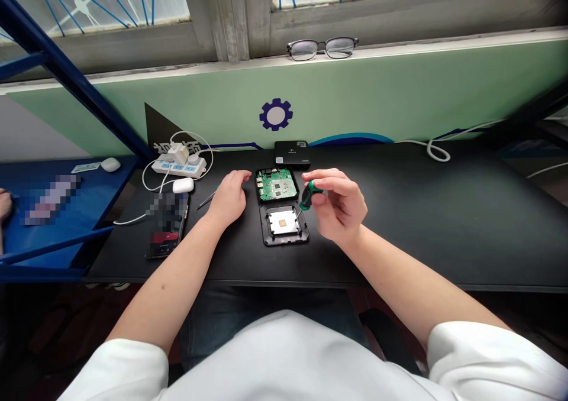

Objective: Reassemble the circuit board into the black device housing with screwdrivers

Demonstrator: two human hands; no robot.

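Note:
My right hand (341, 206) is closed on a green-and-black screwdriver (307, 195). Its shaft slants down to the right edge of a silver metal plate in an open black cover (284, 242); whether the tip touches cannot be made out. Just behind the cover lies a black box housing with a green circuit board (277, 186) facing up. My left hand (228, 197) rests on the table left of the housing, fingers loosely stretched toward it. Beside that hand a second screwdriver (205, 200) shows a thin shaft and a bit of green, the remainder hidden.
A flat black box (291, 154) stands behind the housing. To the left are a phone (166, 226), a white earbud case (183, 186) and a power strip (180, 165) with cables. Glasses (322, 48) lie on the sill. Another person's hand (4, 204) is at the far left.

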